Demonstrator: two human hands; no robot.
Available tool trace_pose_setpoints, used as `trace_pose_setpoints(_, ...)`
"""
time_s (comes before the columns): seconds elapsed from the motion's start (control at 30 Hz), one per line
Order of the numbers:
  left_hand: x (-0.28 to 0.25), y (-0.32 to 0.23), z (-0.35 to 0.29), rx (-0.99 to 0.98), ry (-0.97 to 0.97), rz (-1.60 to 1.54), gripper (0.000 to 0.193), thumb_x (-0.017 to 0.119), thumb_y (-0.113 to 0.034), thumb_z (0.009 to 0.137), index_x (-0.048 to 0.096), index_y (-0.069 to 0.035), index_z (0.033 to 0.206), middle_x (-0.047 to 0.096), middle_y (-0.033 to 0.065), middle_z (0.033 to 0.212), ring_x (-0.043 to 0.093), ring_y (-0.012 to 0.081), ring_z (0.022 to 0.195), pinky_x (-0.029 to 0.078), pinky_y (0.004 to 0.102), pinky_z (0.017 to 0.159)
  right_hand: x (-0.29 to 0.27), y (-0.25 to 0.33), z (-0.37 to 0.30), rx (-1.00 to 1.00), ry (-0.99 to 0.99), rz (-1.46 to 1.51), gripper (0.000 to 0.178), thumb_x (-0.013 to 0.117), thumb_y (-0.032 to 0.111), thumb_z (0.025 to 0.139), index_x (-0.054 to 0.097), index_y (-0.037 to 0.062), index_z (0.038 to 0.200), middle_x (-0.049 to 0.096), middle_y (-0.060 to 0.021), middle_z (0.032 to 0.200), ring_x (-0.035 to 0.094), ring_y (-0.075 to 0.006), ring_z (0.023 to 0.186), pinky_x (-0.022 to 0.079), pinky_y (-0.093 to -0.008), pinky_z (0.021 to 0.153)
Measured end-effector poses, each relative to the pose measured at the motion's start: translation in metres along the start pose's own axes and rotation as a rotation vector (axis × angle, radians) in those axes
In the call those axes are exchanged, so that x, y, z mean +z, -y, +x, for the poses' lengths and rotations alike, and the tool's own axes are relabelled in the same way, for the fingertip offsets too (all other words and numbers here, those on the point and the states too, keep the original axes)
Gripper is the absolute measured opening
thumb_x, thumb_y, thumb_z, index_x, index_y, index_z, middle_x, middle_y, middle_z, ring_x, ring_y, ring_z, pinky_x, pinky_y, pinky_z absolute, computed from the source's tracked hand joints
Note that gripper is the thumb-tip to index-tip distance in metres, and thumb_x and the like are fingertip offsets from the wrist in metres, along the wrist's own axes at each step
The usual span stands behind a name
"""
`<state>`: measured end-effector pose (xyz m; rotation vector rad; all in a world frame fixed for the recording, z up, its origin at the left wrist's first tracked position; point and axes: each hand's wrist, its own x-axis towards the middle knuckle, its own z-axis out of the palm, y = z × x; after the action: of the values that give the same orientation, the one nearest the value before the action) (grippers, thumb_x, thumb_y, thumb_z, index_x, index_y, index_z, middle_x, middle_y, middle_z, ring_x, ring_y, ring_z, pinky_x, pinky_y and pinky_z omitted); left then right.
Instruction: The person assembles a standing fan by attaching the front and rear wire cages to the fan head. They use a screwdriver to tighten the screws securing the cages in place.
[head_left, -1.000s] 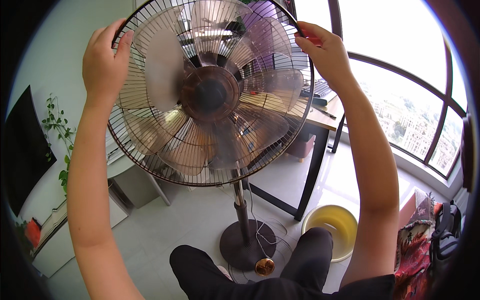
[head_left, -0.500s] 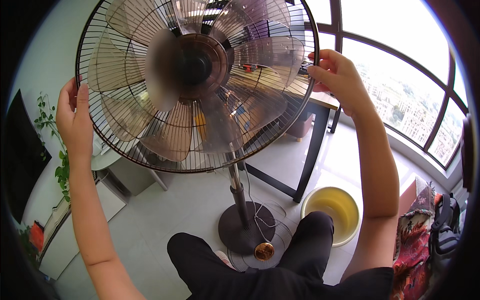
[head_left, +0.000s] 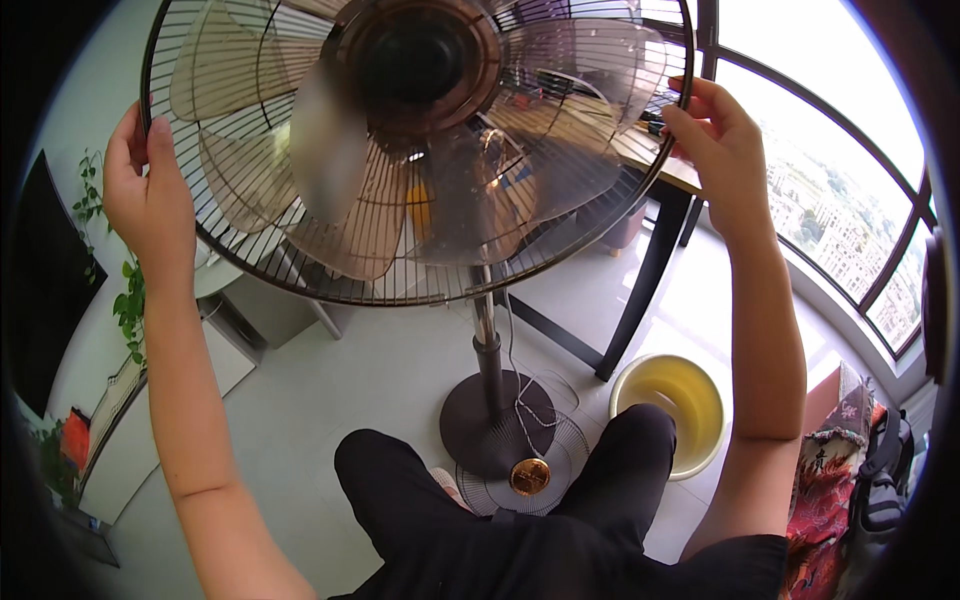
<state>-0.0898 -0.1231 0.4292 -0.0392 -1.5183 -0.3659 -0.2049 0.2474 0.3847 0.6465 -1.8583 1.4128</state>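
Note:
A standing fan fills the upper middle, its round wire grille (head_left: 400, 303) around translucent brown blades (head_left: 575, 85) and a dark hub (head_left: 415, 60). The grille's top runs out of the picture. On its left rim my left hand (head_left: 155, 195) is closed, thumb in front and fingers partly hidden behind. My right hand (head_left: 728, 150) pinches the right rim between thumb and fingers. Below, a metal pole (head_left: 487, 345) rises from a round dark base (head_left: 462, 428). A loose wire grille (head_left: 568, 465) with a gold centre disc (head_left: 529, 477) lies on the floor between my legs, next to the base.
A yellow bucket (head_left: 705, 405) stands right of my knee. Behind the fan is a wooden table with black legs (head_left: 640, 285). A pale cord (head_left: 512, 330) hangs beside the pole. Patterned red cloth (head_left: 825, 500) and a backpack (head_left: 885, 470) are at right, a trailing plant (head_left: 130, 300) at left.
The fan head has shifted up in the picture and looks larger and nearer. Both hands keep their hold on its rim; the right hand has moved right and upward with it.

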Motion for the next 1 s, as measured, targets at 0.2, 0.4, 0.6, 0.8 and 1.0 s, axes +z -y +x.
trace_pose_setpoints(0.2, -0.018, -0.015, -0.029, -0.178, 0.005, -0.407, 0.033, 0.051, -0.012, 0.086, 0.047, 0.004, 0.114, 0.053, 0.0097, 0.107, 0.051, 0.0119, 0.093, 0.042, 0.0257, 0.08, 0.007, -0.003, -0.014, 0.07, -0.006, 0.107, 0.035, 0.057, 0.014, 0.08, 0.05, 0.0007, 0.112, 0.058, -0.0071, 0.09, 0.058, -0.0114, 0.079, 0.049, -0.0227, 0.07)
trace_pose_setpoints(0.4, -0.035, -0.028, -0.104, -0.492, 0.036, -0.737, 0.037, 0.047, -0.008, 0.085, 0.041, 0.005, 0.119, 0.049, 0.0144, 0.113, 0.048, 0.0198, 0.104, 0.038, 0.0326, 0.091, 0.022, -0.015, -0.048, 0.203, 0.037, 0.339, 0.035, 0.054, 0.016, 0.081, 0.05, -0.0043, 0.11, 0.056, -0.0093, 0.091, 0.055, -0.0098, 0.072, 0.047, -0.021, 0.065)
trace_pose_setpoints(0.6, -0.006, -0.059, -0.178, -0.936, 0.29, -1.116, 0.03, 0.052, -0.007, 0.084, 0.044, -0.001, 0.112, 0.052, 0.0078, 0.107, 0.05, 0.0136, 0.097, 0.041, 0.0289, 0.086, 0.06, -0.032, -0.097, 0.437, 0.161, 0.791, 0.031, 0.054, 0.01, 0.082, 0.048, -0.0039, 0.109, 0.058, -0.0071, 0.084, 0.058, -0.014, 0.072, 0.05, -0.0273, 0.066)
trace_pose_setpoints(0.8, 0.01, -0.085, -0.208, -1.115, 0.401, -1.245, 0.023, 0.054, -0.007, 0.083, 0.047, -0.002, 0.104, 0.057, 0.0101, 0.1, 0.055, 0.0166, 0.095, 0.043, 0.0287, 0.084, 0.096, -0.027, -0.144, 0.568, 0.238, 1.094, 0.027, 0.05, 0.003, 0.084, 0.046, -0.0043, 0.109, 0.057, -0.0115, 0.092, 0.059, -0.0166, 0.078, 0.05, -0.0277, 0.07)
trace_pose_setpoints(1.0, 0.014, -0.088, -0.21, -1.158, 0.344, -1.218, 0.016, 0.055, -0.008, 0.083, 0.05, -0.002, 0.096, 0.059, 0.0105, 0.096, 0.057, 0.0184, 0.093, 0.045, 0.0269, 0.08, 0.112, -0.023, -0.156, 0.577, 0.182, 1.25, 0.023, 0.05, 0.002, 0.084, 0.047, -0.0036, 0.106, 0.057, -0.0146, 0.096, 0.06, -0.0186, 0.08, 0.051, -0.0278, 0.07)
